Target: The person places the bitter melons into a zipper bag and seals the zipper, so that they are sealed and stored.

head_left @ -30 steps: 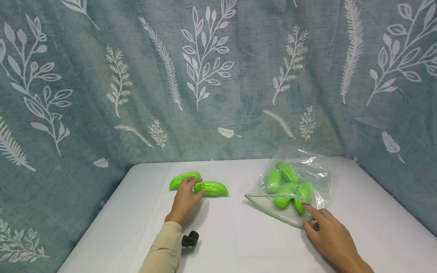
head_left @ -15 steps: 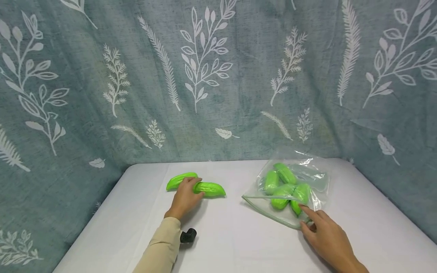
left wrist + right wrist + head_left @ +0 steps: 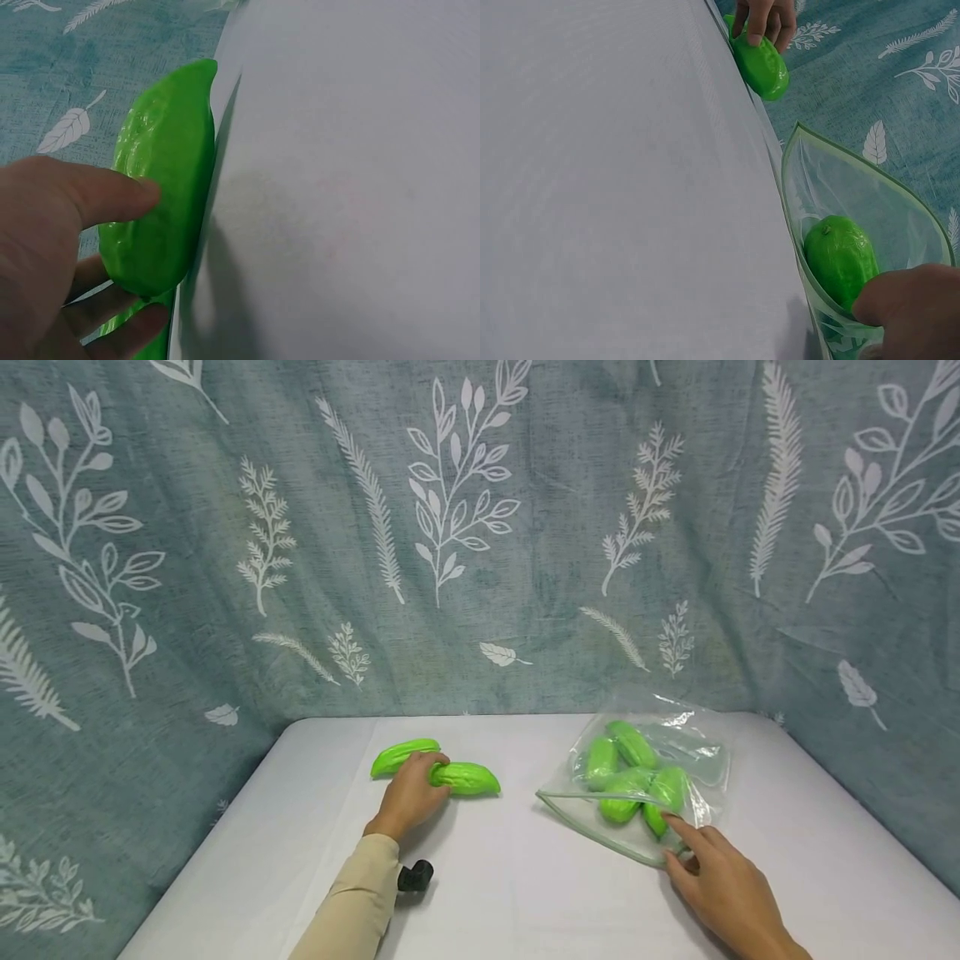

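My left hand [image 3: 412, 793] grips the left end of a bumpy green bitter melon [image 3: 472, 779] on the table. Its thumb lies along the melon's side in the left wrist view, with the other fingers beyond. A second bitter melon [image 3: 405, 757] lies just behind that hand. On the right, a clear zip bag [image 3: 577, 827] with a pale green rim lies with its mouth facing me. Several bitter melons [image 3: 632, 743] are inside. My right hand [image 3: 723, 881] pinches the bag's near right rim, index finger at the upper edge and thumb at the lower one.
A white cloth covers the table [image 3: 480, 893]. Behind it and at both sides hangs a teal curtain [image 3: 525, 568] with white leaf prints. A black wrist device [image 3: 416, 876] sticks out beside the left sleeve [image 3: 352, 893].
The left fingers have come a little further round the end of the bitter melon. The right hand and the bag stay in place; the head view shifts slightly.
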### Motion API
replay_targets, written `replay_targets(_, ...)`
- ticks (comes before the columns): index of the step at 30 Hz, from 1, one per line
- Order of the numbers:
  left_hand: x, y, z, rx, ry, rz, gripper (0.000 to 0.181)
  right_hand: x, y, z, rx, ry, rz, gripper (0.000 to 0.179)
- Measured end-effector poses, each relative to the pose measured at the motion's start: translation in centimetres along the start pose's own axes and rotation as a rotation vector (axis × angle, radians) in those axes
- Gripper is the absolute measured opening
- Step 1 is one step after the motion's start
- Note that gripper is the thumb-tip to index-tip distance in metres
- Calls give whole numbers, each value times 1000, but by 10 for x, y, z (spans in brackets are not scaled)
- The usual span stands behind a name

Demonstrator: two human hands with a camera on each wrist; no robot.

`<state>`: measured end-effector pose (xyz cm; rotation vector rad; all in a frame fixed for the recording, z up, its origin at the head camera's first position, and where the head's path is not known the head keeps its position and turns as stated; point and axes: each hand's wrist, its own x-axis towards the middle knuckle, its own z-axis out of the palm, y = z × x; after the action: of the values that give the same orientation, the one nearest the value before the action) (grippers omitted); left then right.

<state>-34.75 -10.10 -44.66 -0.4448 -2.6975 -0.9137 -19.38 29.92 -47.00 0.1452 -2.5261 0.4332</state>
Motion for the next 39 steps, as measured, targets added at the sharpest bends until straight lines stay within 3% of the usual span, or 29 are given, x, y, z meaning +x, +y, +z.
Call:
replay_targets(21,-1,2,4,11,-16,-61,46,-1,2,3,10,0,4,54)
replay_targets(33,4,-2,6,63,-15,-42,45,0,2,3,16,-2,5,53)
replay_targets(39,1,1,5,25,-11,-37,44,0,2,2,10,3,4,52)
